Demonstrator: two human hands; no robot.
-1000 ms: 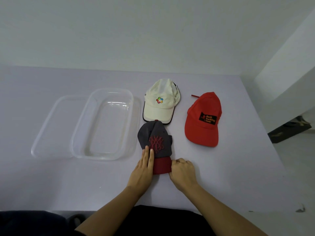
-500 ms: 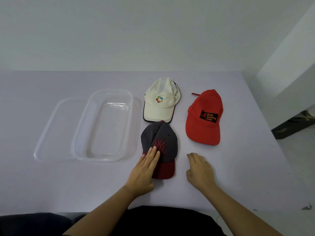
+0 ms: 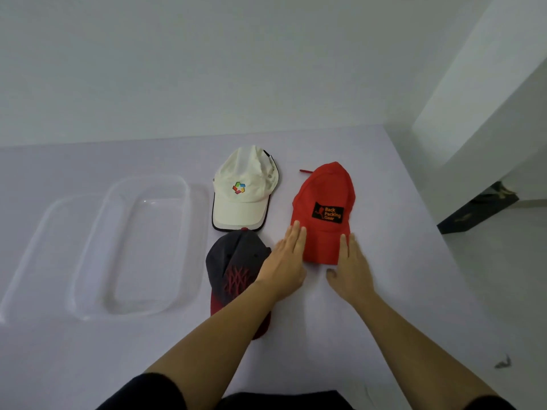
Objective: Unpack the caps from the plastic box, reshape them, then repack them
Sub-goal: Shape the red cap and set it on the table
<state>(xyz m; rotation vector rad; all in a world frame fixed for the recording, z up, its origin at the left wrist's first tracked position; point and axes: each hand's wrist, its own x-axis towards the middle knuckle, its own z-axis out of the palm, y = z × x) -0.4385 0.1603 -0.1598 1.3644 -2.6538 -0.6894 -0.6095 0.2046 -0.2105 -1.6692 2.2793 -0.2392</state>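
Both hands' grip open, flanking red cap (image 3: 324, 214) brim; grey cap (image 3: 233, 261), white cap (image 3: 244, 187) beside.

Two bare forearms reach up from the lower edge of the frame toward its centre. The left hand (image 3: 285, 261) lies flat, fingers (image 3: 296, 236) straight and together. The right hand (image 3: 352, 269) is open too, palm down, thumb spread left.
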